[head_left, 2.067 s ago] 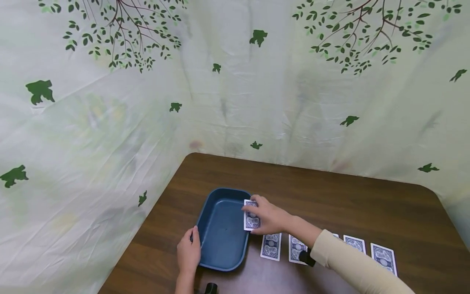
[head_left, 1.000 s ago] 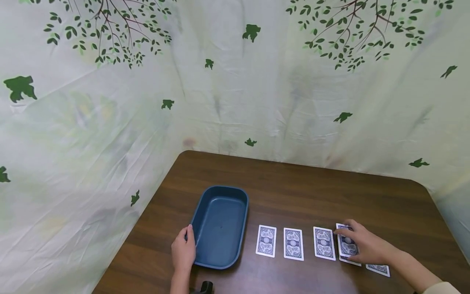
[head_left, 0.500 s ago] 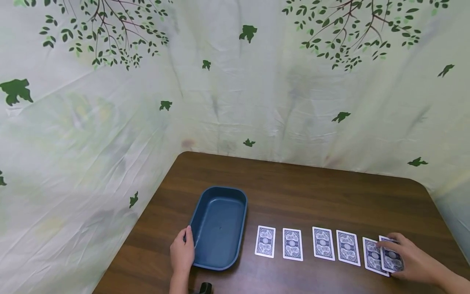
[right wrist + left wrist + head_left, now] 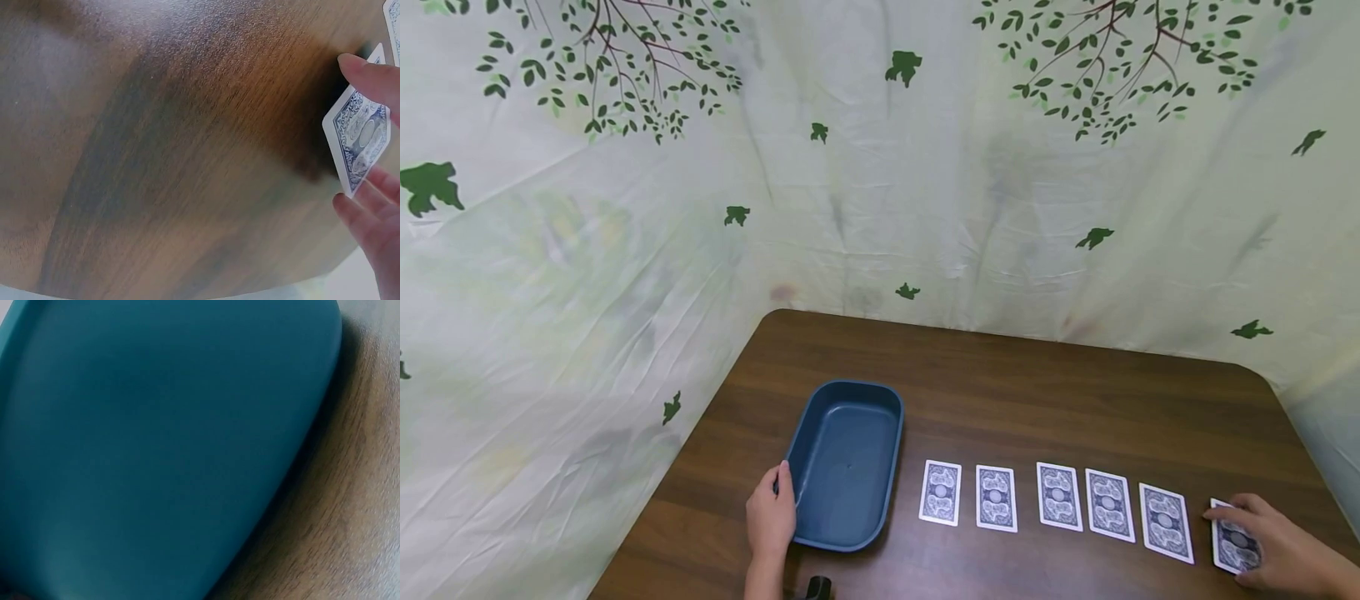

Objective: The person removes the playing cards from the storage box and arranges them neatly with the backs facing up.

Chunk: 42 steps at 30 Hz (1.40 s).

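Note:
My left hand [image 4: 771,508] grips the left rim of a deep blue rectangular tray [image 4: 898,467], thumb on top; the other fingers are mostly hidden. Nothing lies on the tray's floor. At the right end of a row of playing cards, my right hand [image 4: 1285,542] holds a face-down playing card [image 4: 1234,542] with a blue patterned back. The right wrist view has the thumb at one end of this playing card [image 4: 362,134] and fingertips at the other. Its nearest neighbour is another face-down card [image 4: 1166,523], a small gap to the left.
More face-down cards, from the leftmost card [image 4: 940,492] to the fourth card [image 4: 1110,505], line up between tray and right hand. The brown wooden table [image 4: 1000,375] ends at a leaf-printed cloth wall [image 4: 1000,167]. A black object [image 4: 818,587] shows beside the left forearm.
My right hand has travelled from the tray's right rim along the row to its right end, carrying the playing card. My left hand has kept its grip on the tray.

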Available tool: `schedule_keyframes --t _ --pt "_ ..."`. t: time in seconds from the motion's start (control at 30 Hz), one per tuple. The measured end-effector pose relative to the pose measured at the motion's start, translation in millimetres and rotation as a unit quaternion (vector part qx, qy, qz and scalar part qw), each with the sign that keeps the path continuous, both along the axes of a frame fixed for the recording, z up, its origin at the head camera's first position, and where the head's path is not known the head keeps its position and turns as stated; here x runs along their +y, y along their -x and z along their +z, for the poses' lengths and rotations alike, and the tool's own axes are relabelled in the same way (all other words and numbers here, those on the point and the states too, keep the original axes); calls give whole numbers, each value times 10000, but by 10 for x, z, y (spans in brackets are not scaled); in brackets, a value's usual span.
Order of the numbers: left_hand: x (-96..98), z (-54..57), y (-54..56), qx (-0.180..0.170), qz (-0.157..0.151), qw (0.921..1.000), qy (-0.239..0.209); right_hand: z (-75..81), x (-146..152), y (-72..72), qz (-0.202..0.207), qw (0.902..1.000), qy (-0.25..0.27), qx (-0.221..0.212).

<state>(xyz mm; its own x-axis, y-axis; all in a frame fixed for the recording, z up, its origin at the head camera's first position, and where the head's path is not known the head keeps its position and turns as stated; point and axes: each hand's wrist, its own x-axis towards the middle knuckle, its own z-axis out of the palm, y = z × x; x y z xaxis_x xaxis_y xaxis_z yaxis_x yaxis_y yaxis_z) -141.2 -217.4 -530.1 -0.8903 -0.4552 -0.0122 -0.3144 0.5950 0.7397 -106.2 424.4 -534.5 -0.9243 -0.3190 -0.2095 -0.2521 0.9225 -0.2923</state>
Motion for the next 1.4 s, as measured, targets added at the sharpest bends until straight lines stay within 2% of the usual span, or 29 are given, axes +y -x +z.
schedule_keyframes --t 0.23,0.4,0.6,0.87,1.13,1.4 --pt "-1 -9 11 26 2 10000 12 -6 56 36 253 9994 144 -163" --pt "-5 -1 7 96 -2 9999 49 -12 76 43 418 9988 265 -11" --pt "1 10 2 66 -15 10000 9 -1 52 73 54 9979 410 -500" --pt "4 19 -23 53 -36 10000 3 -39 28 73 -307 9955 266 -854" --pt "2 22 -30 81 -12 10000 26 -53 19 65 -435 9948 270 -879" --pt "2 29 -35 106 -25 9999 32 -63 -12 55 -731 9908 263 -1104"
